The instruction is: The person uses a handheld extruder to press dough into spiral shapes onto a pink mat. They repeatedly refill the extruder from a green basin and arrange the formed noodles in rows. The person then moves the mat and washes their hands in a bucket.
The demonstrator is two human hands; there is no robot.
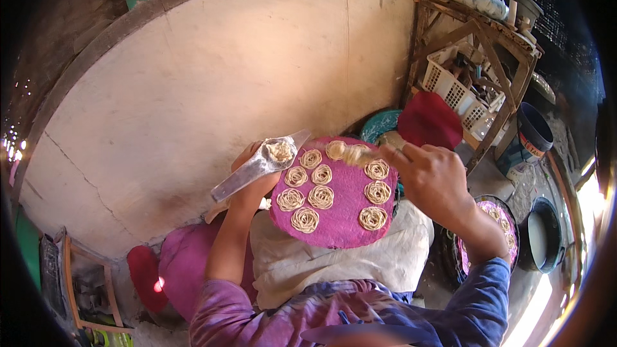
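Blurring at the bottom edge, a bluish shape point(366, 335) is sitting closest to us. Left hand point(261, 184) is gripping a long, tapered tool point(239, 180), fingers mostly hiding behind it, and one pale lump point(281, 150) is resting on top! Right hand point(429, 170) is bunching its fingers over the upper-right rim; I can't tell whether they're pinching the blurred pale streak beside them. One pink disc point(344, 205) is lying over the lap, and ten coiled nests point(321, 196) are showing clearly. Off right, one white basket point(448, 88) is standing on the rack, and one dark bucket point(536, 122) is displaying lettering on an orange label.
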